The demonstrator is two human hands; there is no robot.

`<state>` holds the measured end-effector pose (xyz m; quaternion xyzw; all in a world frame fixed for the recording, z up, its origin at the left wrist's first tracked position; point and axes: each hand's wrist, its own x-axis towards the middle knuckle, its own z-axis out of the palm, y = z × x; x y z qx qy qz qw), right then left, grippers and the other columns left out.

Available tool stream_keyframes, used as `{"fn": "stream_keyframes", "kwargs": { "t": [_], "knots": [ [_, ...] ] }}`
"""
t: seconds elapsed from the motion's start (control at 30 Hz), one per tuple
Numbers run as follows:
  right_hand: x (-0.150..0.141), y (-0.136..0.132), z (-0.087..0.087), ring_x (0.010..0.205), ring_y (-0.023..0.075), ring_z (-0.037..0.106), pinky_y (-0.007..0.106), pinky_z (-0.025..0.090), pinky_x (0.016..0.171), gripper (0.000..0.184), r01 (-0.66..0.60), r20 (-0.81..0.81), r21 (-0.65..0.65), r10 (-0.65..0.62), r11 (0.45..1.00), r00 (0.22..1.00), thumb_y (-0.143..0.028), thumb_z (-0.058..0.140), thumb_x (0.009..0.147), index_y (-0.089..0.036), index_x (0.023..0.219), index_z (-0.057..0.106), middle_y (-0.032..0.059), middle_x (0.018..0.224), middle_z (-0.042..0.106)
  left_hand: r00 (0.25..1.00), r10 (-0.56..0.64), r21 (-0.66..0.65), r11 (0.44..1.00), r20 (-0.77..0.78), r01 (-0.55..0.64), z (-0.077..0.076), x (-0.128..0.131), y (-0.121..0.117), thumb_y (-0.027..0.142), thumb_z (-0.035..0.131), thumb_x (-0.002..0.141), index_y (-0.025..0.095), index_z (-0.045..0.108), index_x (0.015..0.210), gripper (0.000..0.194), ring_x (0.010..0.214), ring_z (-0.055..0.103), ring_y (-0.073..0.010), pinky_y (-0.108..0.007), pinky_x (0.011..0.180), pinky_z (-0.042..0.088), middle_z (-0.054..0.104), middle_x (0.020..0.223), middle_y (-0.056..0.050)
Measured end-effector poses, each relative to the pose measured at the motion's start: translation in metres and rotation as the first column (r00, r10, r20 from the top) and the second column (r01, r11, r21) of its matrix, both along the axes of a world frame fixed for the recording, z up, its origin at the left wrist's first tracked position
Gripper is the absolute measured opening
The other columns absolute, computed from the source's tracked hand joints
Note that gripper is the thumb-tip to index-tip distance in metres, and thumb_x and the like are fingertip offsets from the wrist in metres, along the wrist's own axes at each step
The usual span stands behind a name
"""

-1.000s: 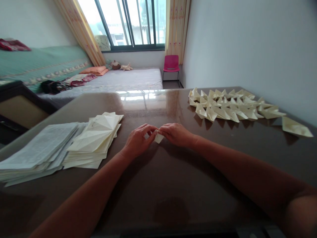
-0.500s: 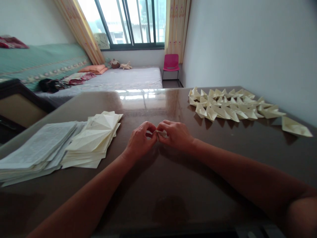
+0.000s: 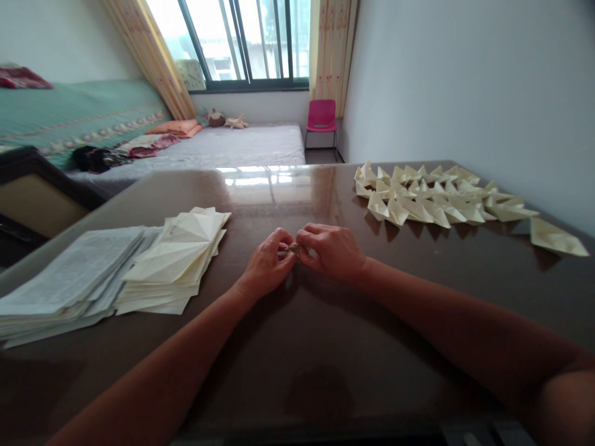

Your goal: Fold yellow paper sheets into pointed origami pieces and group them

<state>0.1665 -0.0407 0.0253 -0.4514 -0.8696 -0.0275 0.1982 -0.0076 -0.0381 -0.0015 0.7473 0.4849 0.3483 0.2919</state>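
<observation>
Over the middle of the brown table, my left hand (image 3: 268, 263) and my right hand (image 3: 332, 251) meet at the fingertips. Both are closed in a pinch on a small folded piece of paper (image 3: 294, 248), most of which my fingers hide. Left of my hands lies a stack of creased cream paper sheets (image 3: 179, 254), fanned unevenly. To the right, several folded paper boats (image 3: 427, 201) stand in close rows, and a single paper boat (image 3: 558, 236) sits apart near the table's right edge.
A pile of printed sheets (image 3: 69, 272) lies at the left of the glossy brown table (image 3: 297, 347). Beyond the table are a bed (image 3: 260, 145), a pink chair (image 3: 321, 118) and a window. A dark wooden chair back (image 3: 41, 198) stands at the left edge.
My fingers have shifted slightly around the small folded paper, and my left hand has turned a little. The stacks and the paper boats have stayed in place.
</observation>
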Motion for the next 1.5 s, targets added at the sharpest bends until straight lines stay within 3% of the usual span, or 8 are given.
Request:
{"fn": "stream_keyframes", "kwargs": {
  "t": [0.27, 0.43, 0.57, 0.77, 0.93, 1.5],
  "knots": [
    [0.0, 0.002, -0.001, 0.079, 0.017, 0.061, 0.026, 0.032, 0.06, 0.028, -0.024, -0.004, -0.067, 0.024, 0.997, 1.0, -0.039, 0.045, 0.091, -0.03, 0.106, 0.066, 0.0021, 0.101, 0.067, 0.996, 0.032, 0.052, 0.998, -0.081, -0.028, -0.001, -0.003, -0.002, 0.025, 0.054, 0.08, 0.023, 0.053, 0.093, 0.013, 0.07, 0.066, -0.0146, -0.024, 0.059, 0.05, 0.068, 0.086, 0.0],
    [0.0, 0.001, 0.001, 0.079, 0.018, 0.062, 0.026, 0.032, 0.06, 0.026, 0.0, 0.004, -0.069, 0.0, 0.998, 1.0, -0.039, 0.045, 0.091, -0.027, 0.105, 0.064, 0.0035, 0.104, 0.067, 0.995, 0.044, 0.103, 0.994, -0.09, -0.034, -0.003, -0.004, 0.001, 0.025, 0.053, 0.081, 0.022, 0.053, 0.088, 0.008, 0.069, 0.065, -0.0142, -0.023, 0.061, 0.049, 0.067, 0.08, 0.001],
    [0.002, 0.002, 0.002, 0.079, 0.0173, 0.061, 0.026, 0.032, 0.061, 0.025, -0.031, -0.035, -0.047, 0.029, 0.998, 0.999, -0.039, 0.047, 0.09, -0.027, 0.107, 0.062, 0.0027, 0.106, 0.066, 0.982, 0.064, 0.185, 0.982, -0.178, -0.03, -0.002, -0.004, -0.001, 0.025, 0.053, 0.082, 0.022, 0.055, 0.089, 0.008, 0.068, 0.064, -0.0133, -0.024, 0.062, 0.049, 0.065, 0.087, -0.001],
    [0.002, 0.005, 0.0, 0.064, 0.0116, 0.056, 0.024, 0.03, 0.06, 0.013, -0.058, -0.153, -0.104, 0.042, 0.993, 0.987, -0.033, 0.052, 0.085, -0.024, 0.091, 0.059, -0.0015, 0.092, 0.066, 0.961, 0.052, 0.249, 0.968, -0.273, 0.018, 0.002, -0.003, -0.005, 0.021, 0.053, 0.08, 0.022, 0.057, 0.093, 0.014, 0.064, 0.06, -0.0113, -0.023, 0.064, 0.047, 0.063, 0.091, -0.001],
    [0.001, 0.007, -0.002, 0.064, 0.0102, 0.053, 0.023, 0.03, 0.06, 0.009, -0.102, -0.25, -0.141, 0.064, 0.985, 0.966, -0.029, 0.054, 0.081, -0.023, 0.087, 0.057, -0.0023, 0.087, 0.064, 0.949, 0.066, 0.269, 0.963, -0.307, 0.02, 0.005, -0.002, -0.007, 0.021, 0.052, 0.081, 0.023, 0.058, 0.095, 0.015, 0.064, 0.059, -0.011, -0.023, 0.064, 0.047, 0.061, 0.089, 0.0],
    [0.004, 0.013, -0.004, 0.061, 0.0082, 0.052, 0.021, 0.035, 0.06, 0.007, -0.202, -0.371, -0.181, 0.123, 0.962, 0.92, -0.017, 0.052, 0.077, -0.019, 0.083, 0.054, -0.0015, 0.084, 0.059, 0.952, 0.098, 0.282, 0.959, -0.291, -0.012, 0.004, -0.007, -0.002, 0.024, 0.048, 0.085, 0.022, 0.058, 0.088, 0.011, 0.062, 0.058, -0.01, -0.021, 0.061, 0.045, 0.058, 0.084, 0.0]
  ]
}}
